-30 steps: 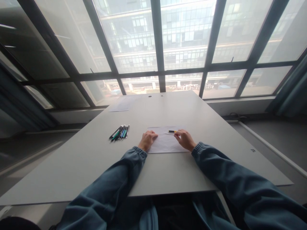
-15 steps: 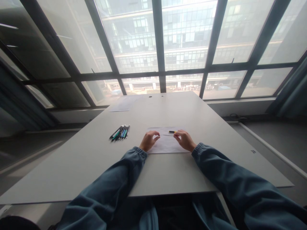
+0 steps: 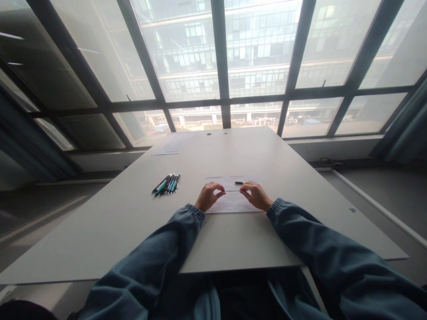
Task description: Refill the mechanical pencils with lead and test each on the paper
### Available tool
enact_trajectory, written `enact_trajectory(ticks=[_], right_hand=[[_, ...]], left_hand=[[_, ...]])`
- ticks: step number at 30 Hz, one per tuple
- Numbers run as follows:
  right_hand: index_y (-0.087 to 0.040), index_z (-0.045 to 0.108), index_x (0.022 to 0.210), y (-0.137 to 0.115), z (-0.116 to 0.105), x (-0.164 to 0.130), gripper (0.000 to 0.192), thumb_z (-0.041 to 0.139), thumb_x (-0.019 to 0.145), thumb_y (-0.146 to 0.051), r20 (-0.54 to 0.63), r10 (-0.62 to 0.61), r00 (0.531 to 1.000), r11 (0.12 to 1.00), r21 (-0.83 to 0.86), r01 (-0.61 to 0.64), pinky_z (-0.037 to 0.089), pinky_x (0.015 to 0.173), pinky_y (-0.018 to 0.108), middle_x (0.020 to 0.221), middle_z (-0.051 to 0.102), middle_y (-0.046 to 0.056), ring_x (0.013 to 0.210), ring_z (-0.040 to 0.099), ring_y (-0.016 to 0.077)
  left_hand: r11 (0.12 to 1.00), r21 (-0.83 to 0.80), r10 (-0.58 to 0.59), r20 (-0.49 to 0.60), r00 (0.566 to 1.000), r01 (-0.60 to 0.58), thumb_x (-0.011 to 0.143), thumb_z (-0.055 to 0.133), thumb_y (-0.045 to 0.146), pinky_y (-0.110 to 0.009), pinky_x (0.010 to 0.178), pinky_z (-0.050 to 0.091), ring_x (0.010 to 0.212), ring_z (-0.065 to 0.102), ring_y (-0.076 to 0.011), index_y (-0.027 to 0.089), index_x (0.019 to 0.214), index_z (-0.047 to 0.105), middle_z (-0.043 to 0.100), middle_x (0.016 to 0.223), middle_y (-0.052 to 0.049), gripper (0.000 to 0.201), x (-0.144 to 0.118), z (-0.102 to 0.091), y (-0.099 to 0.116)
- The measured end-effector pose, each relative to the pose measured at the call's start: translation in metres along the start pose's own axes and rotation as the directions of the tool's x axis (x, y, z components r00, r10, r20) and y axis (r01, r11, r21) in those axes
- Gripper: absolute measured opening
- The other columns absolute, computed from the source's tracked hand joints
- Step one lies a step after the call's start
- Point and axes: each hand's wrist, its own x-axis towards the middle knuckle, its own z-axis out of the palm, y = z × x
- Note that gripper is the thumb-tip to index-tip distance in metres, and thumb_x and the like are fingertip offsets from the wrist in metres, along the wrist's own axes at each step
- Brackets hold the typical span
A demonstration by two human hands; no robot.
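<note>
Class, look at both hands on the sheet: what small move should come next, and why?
Probably seat the thin refill into the pen part: left hand and right hand pinch its ends just above the paper, with that part lying beside it.

A: Counts? Hands?
B: Two, left hand (image 3: 207, 197) and right hand (image 3: 256, 195), with one thin rod (image 3: 232, 191) between them.
A: Paper?
B: Two sheets: one near sheet (image 3: 230, 202), one far sheet (image 3: 169, 146).
A: Pens?
B: One bundle of pens (image 3: 167, 184) (too tight to count), one loose pen (image 3: 240, 182). One table (image 3: 133, 222).
</note>
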Motion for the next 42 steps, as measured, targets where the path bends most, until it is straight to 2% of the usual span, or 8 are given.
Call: enact_trajectory(ticks=[18, 31, 42], right_hand=[[-0.019, 0.068, 0.077, -0.002, -0.001, 0.000, 0.017, 0.060, 0.092, -0.016, 0.016, -0.009, 1.000, 1.000, -0.003, 0.009, 0.044, 0.075, 0.030, 0.076, 0.066, 0.005, 0.075, 0.058, 0.0177], [-0.020, 0.068, 0.079, -0.004, -0.002, 0.000, 0.020, 0.057, 0.095, -0.023, 0.036, -0.038, 0.999, 0.999, 0.016, 0.038, 0.045, 0.075, 0.031, 0.077, 0.066, 0.005, 0.076, 0.058, 0.0182], [-0.020, 0.067, 0.078, -0.004, -0.001, -0.001, 0.021, 0.057, 0.096, -0.024, 0.037, -0.069, 0.997, 0.997, 0.036, 0.067, 0.045, 0.074, 0.031, 0.075, 0.064, 0.004, 0.077, 0.058, 0.0183]], left_hand=[[0.999, -0.048, 0.018, 0.013, 1.000, -0.017, 0.081, 0.077, 0.028, -0.033, 0.078, 0.052, 0.077, 0.066, -0.0177, 0.019, 0.084, 0.070, 0.073, 0.080, -0.002, 0.012, 0.000, 0.002, 0.004], [0.998, -0.054, 0.036, 0.027, 0.999, -0.035, 0.083, 0.075, 0.029, -0.034, 0.078, 0.053, 0.078, 0.067, -0.0183, 0.019, 0.085, 0.071, 0.073, 0.081, -0.004, 0.011, 0.000, 0.002, 0.005], [0.993, -0.097, 0.078, 0.062, 0.995, -0.072, 0.090, 0.066, 0.030, -0.034, 0.080, 0.053, 0.080, 0.065, -0.0181, 0.019, 0.091, 0.073, 0.073, 0.083, -0.006, 0.013, -0.002, 0.004, 0.010]])
